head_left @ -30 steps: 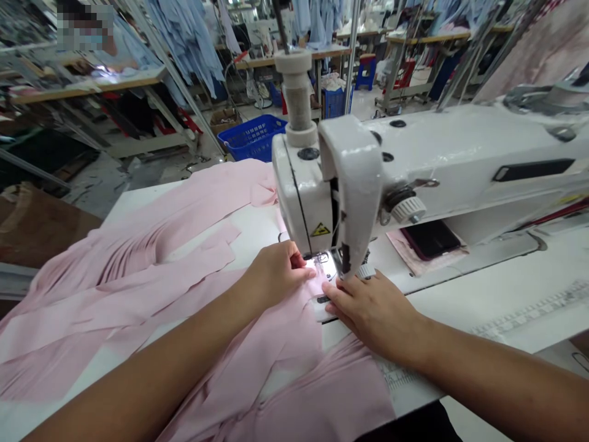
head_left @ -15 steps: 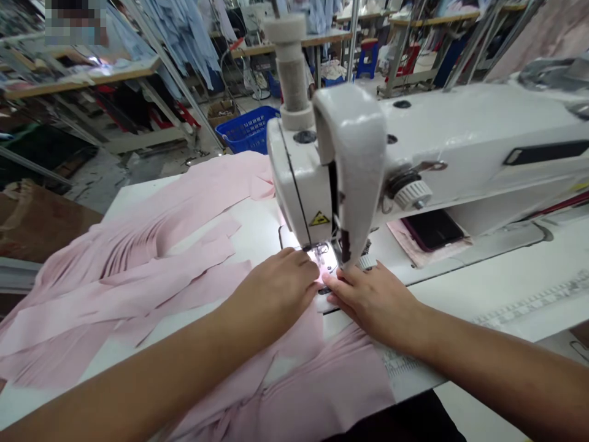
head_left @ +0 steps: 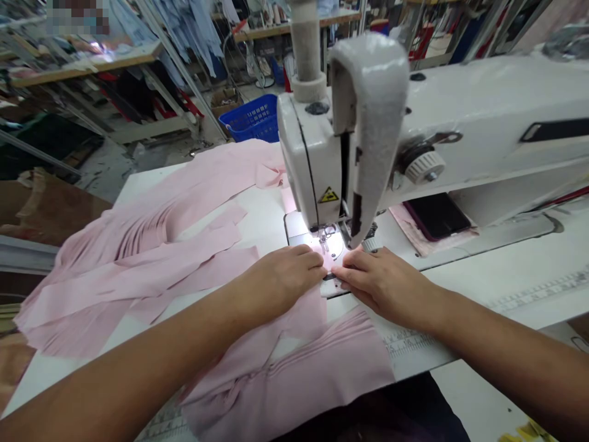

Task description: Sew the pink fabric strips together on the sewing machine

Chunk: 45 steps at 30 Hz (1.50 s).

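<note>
A white sewing machine (head_left: pixel 304 153) stands before me, its lit needle plate (head_left: pixel 338 248) just beyond my fingertips. My left hand (head_left: pixel 288 273) is closed, its fingers curled on a pink fabric strip (head_left: pixel 310 313) at the near left of the presser foot (head_left: pixel 323 242). To the right of the foot, my right hand (head_left: pixel 384 285) pinches at the same strip's edge; its fingertips nearly meet those of the left. Most of the fabric between the fingers is hidden. A stack of pink strips (head_left: pixel 331 374) lies at the table's front edge, below both hands.
More pink strips (head_left: pixel 138 245) spread over the left of the white table (head_left: pixel 271 215). A phone (head_left: pixel 437 215) rests on a fabric piece under the machine arm. Beyond stand a blue basket (head_left: pixel 253 120), a cardboard box (head_left: pixel 59 202) and other workbenches, one with a person.
The view has shifted, so the machine head appears larger and farther right. Both hands stay at the needle plate; a small gap shows between their fingertips.
</note>
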### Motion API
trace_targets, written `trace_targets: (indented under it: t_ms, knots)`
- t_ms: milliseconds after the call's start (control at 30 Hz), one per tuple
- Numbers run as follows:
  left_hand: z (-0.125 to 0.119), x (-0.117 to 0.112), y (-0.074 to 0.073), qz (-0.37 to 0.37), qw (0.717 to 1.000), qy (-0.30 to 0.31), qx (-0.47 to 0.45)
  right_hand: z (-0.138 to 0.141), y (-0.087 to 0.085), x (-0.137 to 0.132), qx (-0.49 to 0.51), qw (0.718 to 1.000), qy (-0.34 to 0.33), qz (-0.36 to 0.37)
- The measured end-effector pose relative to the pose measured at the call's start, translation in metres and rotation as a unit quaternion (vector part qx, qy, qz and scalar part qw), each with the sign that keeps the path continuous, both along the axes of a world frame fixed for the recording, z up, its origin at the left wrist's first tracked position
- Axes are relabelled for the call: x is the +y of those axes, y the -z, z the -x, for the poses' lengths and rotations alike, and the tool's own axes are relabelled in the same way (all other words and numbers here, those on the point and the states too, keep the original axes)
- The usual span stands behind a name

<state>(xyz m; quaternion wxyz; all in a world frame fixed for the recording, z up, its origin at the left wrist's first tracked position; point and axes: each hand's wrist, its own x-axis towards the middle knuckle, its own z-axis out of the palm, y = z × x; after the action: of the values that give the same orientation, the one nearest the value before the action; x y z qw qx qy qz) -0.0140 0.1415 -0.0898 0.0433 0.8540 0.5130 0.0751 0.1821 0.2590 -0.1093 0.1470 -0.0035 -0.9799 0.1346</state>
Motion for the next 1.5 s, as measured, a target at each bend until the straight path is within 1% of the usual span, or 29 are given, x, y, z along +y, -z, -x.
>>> trace_targets:
  t_ms: [100,233,333,433,533,633,700,833,933,1000,1100,1167,1367,1500]
  knots:
    - [0.000,0.000,0.003,-0.045,0.999,0.015,-0.018,0.001,0.000,0.000,-0.005,1.000,0.001,0.002]
    - [-0.002,0.000,0.005,-0.072,0.997,-0.013,-0.020,0.002,0.001,0.001,-0.015,1.000,0.005,0.000]
    - [-0.004,0.002,0.005,-0.079,0.996,-0.032,-0.011,0.002,0.003,0.004,-0.010,1.000,0.001,0.030]
    - [-0.005,0.005,0.006,-0.100,0.995,-0.018,0.012,0.002,0.007,0.008,0.018,0.998,0.013,0.061]
    - [-0.005,0.008,0.007,-0.158,0.986,-0.001,0.043,0.002,0.010,0.010,0.037,0.997,0.030,0.053]
    - [-0.005,0.008,0.009,-0.207,0.977,-0.001,0.043,0.003,0.011,0.009,0.029,0.999,0.027,0.025]
    - [-0.005,0.007,0.010,-0.207,0.977,-0.008,0.039,0.003,0.010,0.008,0.016,1.000,0.022,0.006]
    - [-0.004,0.006,0.009,-0.182,0.983,-0.004,0.040,0.005,0.008,0.005,-0.009,1.000,0.020,-0.011]
    - [-0.003,0.006,0.006,-0.166,0.985,-0.001,0.040,0.005,0.006,0.004,-0.027,0.999,0.021,-0.020]
    - [-0.002,0.005,0.003,-0.143,0.989,0.009,0.046,0.005,0.005,0.003,-0.036,0.999,0.020,-0.027]
    - [-0.001,0.001,0.001,-0.106,0.993,0.026,0.053,0.004,0.004,0.003,-0.030,0.999,0.012,-0.040]
    - [0.001,-0.001,0.004,-0.097,0.993,0.032,0.054,0.003,0.004,0.002,-0.019,0.998,0.008,-0.052]
    - [0.007,0.003,0.017,-0.155,0.987,0.040,0.009,0.004,0.007,0.001,-0.018,0.997,0.015,-0.071]
    - [0.012,0.010,0.014,-0.217,0.975,0.048,-0.018,0.008,0.010,0.003,-0.022,0.996,0.037,-0.084]
